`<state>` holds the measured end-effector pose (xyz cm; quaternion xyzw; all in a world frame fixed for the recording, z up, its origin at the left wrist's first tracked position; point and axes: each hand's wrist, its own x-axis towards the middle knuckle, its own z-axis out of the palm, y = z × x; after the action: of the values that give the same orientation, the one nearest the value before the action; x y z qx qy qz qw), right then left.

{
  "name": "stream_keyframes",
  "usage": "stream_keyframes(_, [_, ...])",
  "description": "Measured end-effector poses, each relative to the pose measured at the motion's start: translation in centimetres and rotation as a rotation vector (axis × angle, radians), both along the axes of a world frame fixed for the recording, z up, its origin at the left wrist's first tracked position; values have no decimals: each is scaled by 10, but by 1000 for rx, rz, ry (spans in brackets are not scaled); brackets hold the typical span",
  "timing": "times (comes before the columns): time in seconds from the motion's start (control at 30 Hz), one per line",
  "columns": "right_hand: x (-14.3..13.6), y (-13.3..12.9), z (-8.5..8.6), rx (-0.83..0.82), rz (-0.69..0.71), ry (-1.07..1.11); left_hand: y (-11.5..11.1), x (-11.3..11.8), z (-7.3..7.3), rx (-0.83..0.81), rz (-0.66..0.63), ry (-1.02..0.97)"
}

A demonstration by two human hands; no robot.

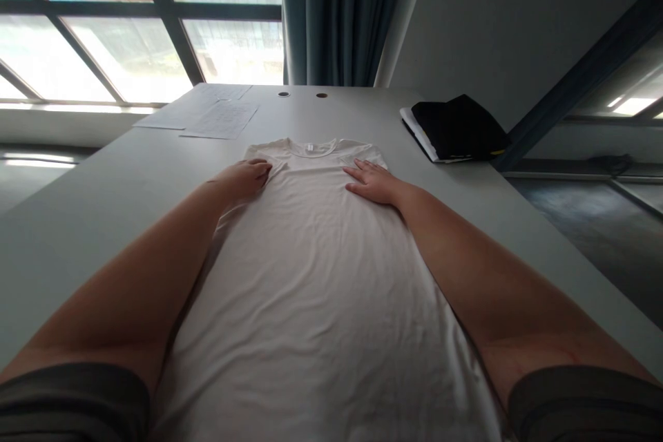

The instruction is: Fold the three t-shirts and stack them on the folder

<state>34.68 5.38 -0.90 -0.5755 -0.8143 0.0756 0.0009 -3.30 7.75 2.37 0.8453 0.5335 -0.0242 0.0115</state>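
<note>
A white T-shirt [315,276] lies spread on the table, its neckline towards the far side and its body running down to the bottom of the picture. My left hand [246,178] rests at the shirt's upper left, by the sleeve, with its fingers curled together on the fabric. On the upper right part, my right hand [373,181] lies flat with its fingers spread. Small wrinkles run across the cloth below both hands.
The pale table [170,173] carries sheets of paper [222,119] at the back left. At the back right lie a black cloth item [458,128] and something white under it. Behind are windows and a dark curtain [342,14].
</note>
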Motion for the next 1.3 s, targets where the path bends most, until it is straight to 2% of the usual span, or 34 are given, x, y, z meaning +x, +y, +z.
stream_keyframes(0.1, [0,0,0,3,3,9,0,1,-7,-107,-4,39])
stream_keyframes(0.2, [0,0,0,-4,-1,1,-3,5,-7,-168,35,93])
stream_keyframes(0.37, [0,0,0,-1,1,1,-13,19,-5,-152,68,148])
stream_keyframes(0.57, [0,2,-2,4,1,-3,-14,33,-13,-130,93,90])
stream_keyframes(0.87, [1,1,-3,19,1,-8,7,8,-20,-103,52,53])
stream_keyframes(1.3, [-1,1,-2,-6,-15,-27,3,7,-19,-96,38,59])
